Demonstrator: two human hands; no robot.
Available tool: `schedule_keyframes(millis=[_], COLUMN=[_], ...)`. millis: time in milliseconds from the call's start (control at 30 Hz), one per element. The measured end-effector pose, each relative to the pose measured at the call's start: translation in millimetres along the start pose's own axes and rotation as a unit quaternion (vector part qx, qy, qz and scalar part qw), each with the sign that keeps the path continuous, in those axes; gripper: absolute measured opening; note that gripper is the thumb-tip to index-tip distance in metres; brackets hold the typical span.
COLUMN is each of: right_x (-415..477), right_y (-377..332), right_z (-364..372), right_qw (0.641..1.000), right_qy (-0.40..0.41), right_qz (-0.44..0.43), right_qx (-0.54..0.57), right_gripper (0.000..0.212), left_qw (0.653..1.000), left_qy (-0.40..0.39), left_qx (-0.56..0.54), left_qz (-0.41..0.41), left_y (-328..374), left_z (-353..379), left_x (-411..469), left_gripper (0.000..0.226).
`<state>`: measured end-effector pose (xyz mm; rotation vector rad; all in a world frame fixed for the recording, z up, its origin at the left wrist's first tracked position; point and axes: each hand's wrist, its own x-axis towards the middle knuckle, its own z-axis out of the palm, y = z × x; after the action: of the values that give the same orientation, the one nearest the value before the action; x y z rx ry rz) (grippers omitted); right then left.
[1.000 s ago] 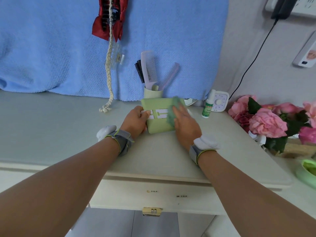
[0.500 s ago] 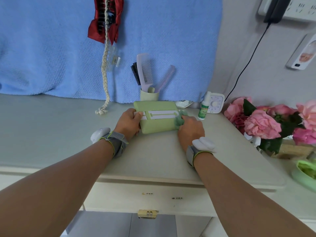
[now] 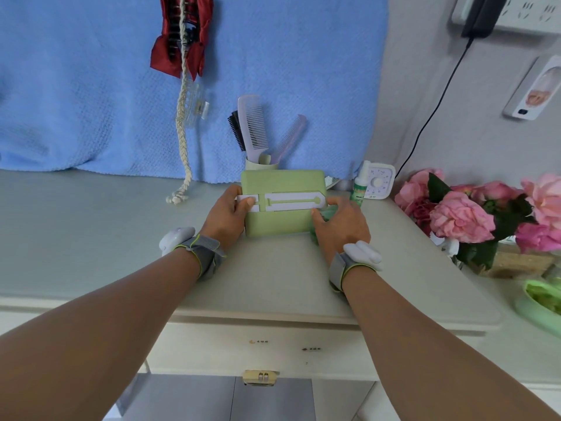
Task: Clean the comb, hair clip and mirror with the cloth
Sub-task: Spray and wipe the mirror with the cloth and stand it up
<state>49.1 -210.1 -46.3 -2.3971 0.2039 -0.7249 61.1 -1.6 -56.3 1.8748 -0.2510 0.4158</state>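
Observation:
A light green rectangular mirror [image 3: 282, 220] stands on the table with its back and white fold-out stand toward me. My left hand [image 3: 226, 217] grips its left edge, thumb on the white stand. My right hand [image 3: 340, 224] holds its right edge with a bunched green cloth [image 3: 326, 215] pressed under the fingers. Behind the mirror, a cup [image 3: 261, 164] holds a lilac wide-tooth comb [image 3: 253, 126], a black brush and a pink comb [image 3: 290, 138]. A clear hair clip [image 3: 195, 106] and a red bow clip [image 3: 179, 38] hang on a braided cord against the blue towel.
A small spray bottle [image 3: 360, 185] and a white timer [image 3: 379, 182] stand right of the mirror. Pink flowers [image 3: 461, 214] fill the right side, with a green bowl [image 3: 543, 305] nearer me. A cable runs down the wall. A drawer front lies below the table edge.
My right hand slid with the cloth from the mirror's back face to its right edge. The mirror now stands more upright, its white stand fully in view.

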Motion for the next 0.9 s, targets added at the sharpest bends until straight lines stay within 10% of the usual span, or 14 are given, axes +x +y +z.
schedule_keyframes(millis=[633, 900], right_x=[2.4, -1.5], right_y=[-3.4, -4.8], right_z=[-4.5, -6.2], right_qw=[0.974, 0.958], right_qy=[0.05, 0.058], right_qz=[0.093, 0.021], right_qx=[0.199, 0.281], right_gripper=[0.031, 0.024], left_qw=[1.0, 0.997], left_qy=[-0.009, 0.019], left_qx=[-0.012, 0.075], left_qz=[0.025, -0.003], left_y=[4.6, 1.6], left_z=[0.7, 2.9], left_x=[-3.2, -1.9], left_gripper=[0.009, 0.043])
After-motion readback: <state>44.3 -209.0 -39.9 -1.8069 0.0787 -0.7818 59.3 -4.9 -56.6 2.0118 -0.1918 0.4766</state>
